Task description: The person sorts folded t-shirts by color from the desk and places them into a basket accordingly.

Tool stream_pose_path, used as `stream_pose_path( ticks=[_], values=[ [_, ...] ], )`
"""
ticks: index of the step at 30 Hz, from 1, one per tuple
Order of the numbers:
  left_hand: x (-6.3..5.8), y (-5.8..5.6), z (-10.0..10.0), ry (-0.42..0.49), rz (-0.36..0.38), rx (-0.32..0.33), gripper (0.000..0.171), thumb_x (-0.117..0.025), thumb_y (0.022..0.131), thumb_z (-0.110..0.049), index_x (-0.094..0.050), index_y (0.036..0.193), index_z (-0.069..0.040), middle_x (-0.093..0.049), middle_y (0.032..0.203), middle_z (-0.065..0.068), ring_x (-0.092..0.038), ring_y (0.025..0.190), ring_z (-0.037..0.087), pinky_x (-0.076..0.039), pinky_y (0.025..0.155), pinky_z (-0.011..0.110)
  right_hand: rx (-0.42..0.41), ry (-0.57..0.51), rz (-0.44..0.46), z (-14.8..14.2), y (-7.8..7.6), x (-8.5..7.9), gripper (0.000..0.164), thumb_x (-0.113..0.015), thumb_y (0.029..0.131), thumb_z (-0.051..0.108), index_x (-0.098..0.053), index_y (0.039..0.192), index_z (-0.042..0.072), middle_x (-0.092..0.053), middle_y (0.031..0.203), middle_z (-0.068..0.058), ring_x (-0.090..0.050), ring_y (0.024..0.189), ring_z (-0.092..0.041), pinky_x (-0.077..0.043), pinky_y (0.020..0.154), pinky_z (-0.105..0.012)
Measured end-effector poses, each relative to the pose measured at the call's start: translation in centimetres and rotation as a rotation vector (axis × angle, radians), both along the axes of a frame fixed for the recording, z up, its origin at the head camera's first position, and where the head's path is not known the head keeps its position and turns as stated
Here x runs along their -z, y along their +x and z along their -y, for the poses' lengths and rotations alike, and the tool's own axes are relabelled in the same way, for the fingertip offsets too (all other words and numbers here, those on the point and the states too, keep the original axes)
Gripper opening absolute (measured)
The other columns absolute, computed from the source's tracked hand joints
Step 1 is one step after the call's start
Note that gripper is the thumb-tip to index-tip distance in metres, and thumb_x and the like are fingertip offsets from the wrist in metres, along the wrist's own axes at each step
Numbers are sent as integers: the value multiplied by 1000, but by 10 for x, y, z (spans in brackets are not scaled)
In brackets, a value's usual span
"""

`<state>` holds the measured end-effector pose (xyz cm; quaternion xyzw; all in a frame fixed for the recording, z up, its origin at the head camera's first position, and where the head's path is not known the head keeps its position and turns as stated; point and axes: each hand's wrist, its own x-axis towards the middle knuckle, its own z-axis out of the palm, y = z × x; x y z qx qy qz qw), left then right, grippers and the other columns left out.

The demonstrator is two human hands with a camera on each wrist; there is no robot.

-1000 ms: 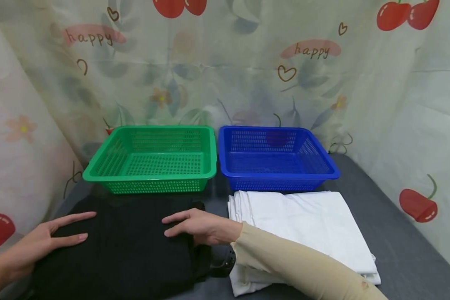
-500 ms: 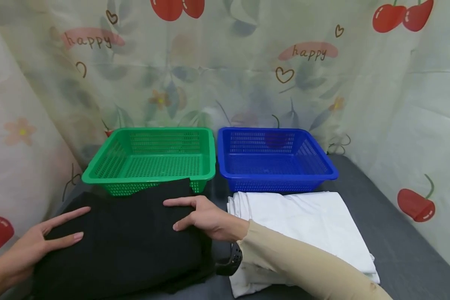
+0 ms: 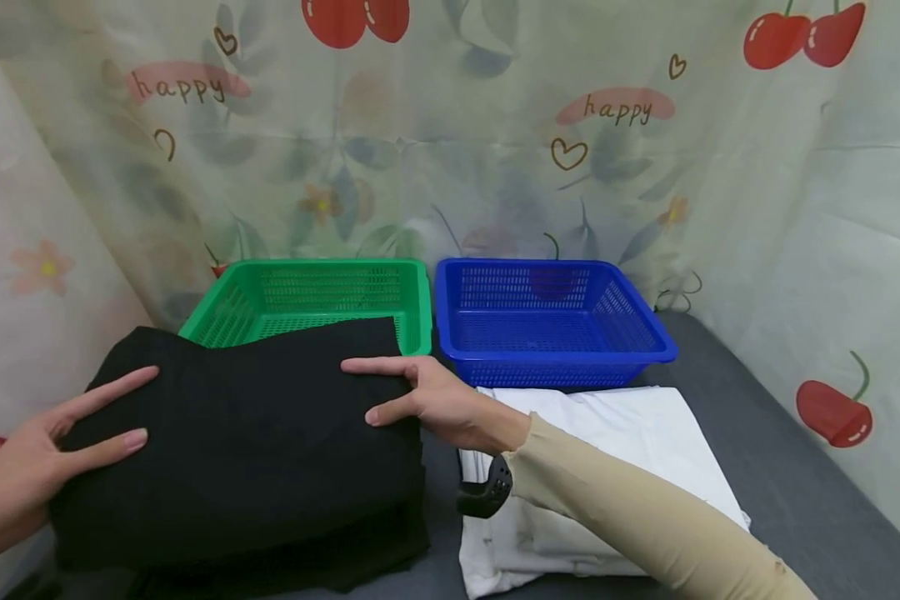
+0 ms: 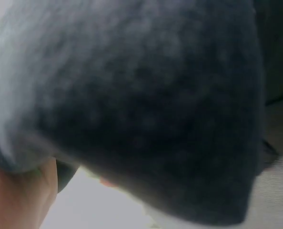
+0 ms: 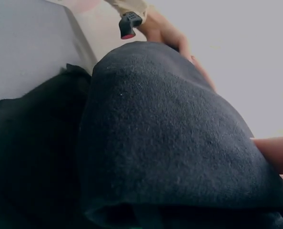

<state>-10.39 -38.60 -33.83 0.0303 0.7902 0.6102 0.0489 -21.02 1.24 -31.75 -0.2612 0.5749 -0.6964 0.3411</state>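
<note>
Between my two hands a folded black cloth [image 3: 247, 442] is held up, its far edge overlapping the green basket [image 3: 418, 312] in the head view. My left hand [image 3: 22, 479] grips its left side, thumb and forefinger on top and the other fingers hidden beneath. On the right side my right hand [image 3: 450, 404] holds it the same way. The fold's thick dark side [image 4: 146, 105] fills most of the left wrist view. Lower down lies more black cloth [image 5: 36, 157], seen in the right wrist view beside the raised fold.
A blue basket [image 3: 558, 350] stands beside the green one at the back. In front of it lies a folded white cloth [image 3: 645, 450], partly under my right forearm [image 3: 645, 508]. Patterned curtains [image 3: 480, 167] enclose the grey table [image 3: 810, 492] at the back and sides.
Both hands have raised the black cloth and moved it forward, so it now covers the green basket's front. A lower layer of black cloth has come into view beneath it.
</note>
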Motion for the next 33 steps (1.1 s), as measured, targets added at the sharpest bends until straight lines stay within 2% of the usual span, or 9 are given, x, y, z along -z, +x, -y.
stream_pose_path(
  ticks=[5,8,10,16,22,27,33],
  values=[
    [-16,-10,-4,54,1,31,68,-55,102,-10,-23,157,-36,-37,142,-9,-62,111,9,-53,84,50,-21,-8,-16,-5,-8,-12,59,-67,88,-7,-57,141,17,-56,137,-7,-57,119,-28,-50,93,-43],
    [-27,-20,-8,30,-17,52,68,-55,102,-11,-23,157,-36,-38,142,-8,-62,111,10,-53,83,50,-23,-23,-8,-8,-17,-18,60,-67,89,-7,-55,143,17,-56,137,-9,-57,120,-29,-49,93,-45],
    [-35,-29,-12,5,-21,39,68,-58,101,-13,-25,156,-37,-38,144,-6,-62,111,10,-54,83,48,-15,-31,-5,-10,-24,-21,60,-67,89,-7,-55,143,17,-56,137,-10,-57,120,-30,-50,92,-46],
    [-62,-58,-24,-51,-27,-3,67,-63,99,-21,-31,154,-39,-27,154,10,-62,111,9,-55,82,41,12,-27,3,-15,-51,-30,61,-68,88,-6,-56,142,20,-54,138,-11,-56,121,-32,-49,93,-47],
    [-88,-101,-24,-45,-17,57,63,-61,100,-20,-33,154,-39,-21,158,9,-59,114,7,-54,85,35,33,-71,13,-16,-93,-39,58,-62,90,-9,-56,142,17,-51,141,-11,-54,123,-32,-49,94,-47],
    [-95,-135,-21,-10,30,70,64,-63,99,-24,-34,153,-40,-22,157,8,-59,113,9,-52,87,33,88,-93,67,-11,-120,-39,57,-60,92,-11,-53,144,12,-53,140,-13,-55,122,-33,-48,95,-45],
    [-91,-162,-13,-29,76,73,67,-65,97,-30,-31,154,-41,-12,162,8,-59,112,7,-51,89,31,179,-53,100,2,-136,-34,56,-61,92,-10,-54,143,11,-53,139,-11,-58,119,-31,-48,95,-43]
  ],
)
